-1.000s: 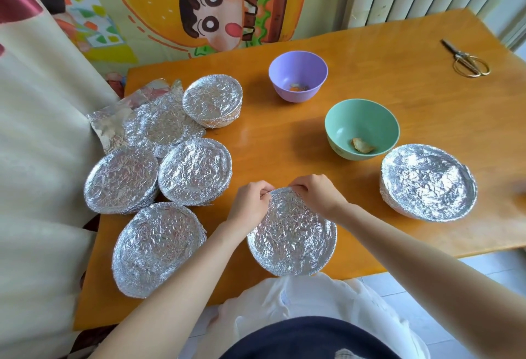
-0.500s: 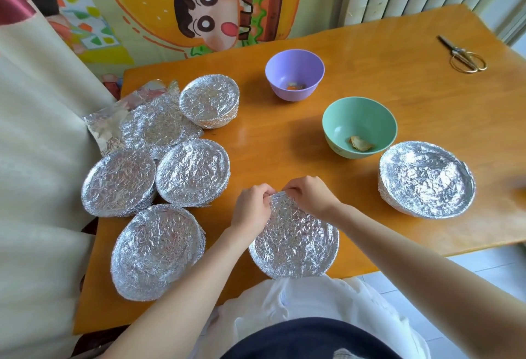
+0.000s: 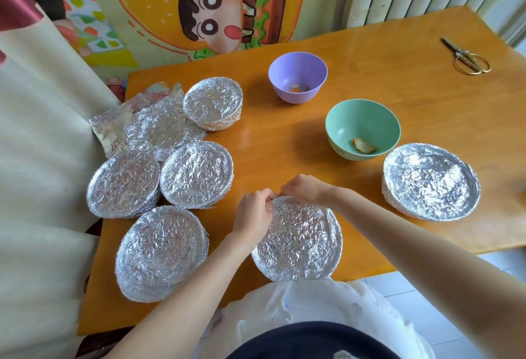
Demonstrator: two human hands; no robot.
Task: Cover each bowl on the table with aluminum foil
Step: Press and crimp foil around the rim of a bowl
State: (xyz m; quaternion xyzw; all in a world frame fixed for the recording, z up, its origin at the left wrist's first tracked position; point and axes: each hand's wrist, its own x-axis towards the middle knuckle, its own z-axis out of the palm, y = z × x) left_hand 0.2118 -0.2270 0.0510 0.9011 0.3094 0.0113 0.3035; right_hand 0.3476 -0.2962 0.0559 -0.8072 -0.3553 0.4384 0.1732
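Observation:
A foil-covered bowl sits at the table's near edge, right in front of me. My left hand and my right hand both pinch the foil at its far rim, fingers curled, almost touching each other. Two bowls stand uncovered: a purple bowl with a bit of food at the back, and a green bowl with a food scrap to its right. Several other foil-covered bowls stand around, including one at the right and one at the near left.
Loose crumpled foil sheets lie at the table's left edge, partly under the covered bowls. Gold scissors rest at the far right corner. The orange wooden table borders a curtain on the left and a cartoon wall hanging behind.
My hands have drawn closer together at the far rim of the near bowl, pressing the foil there. The bowl and everything else stay in place.

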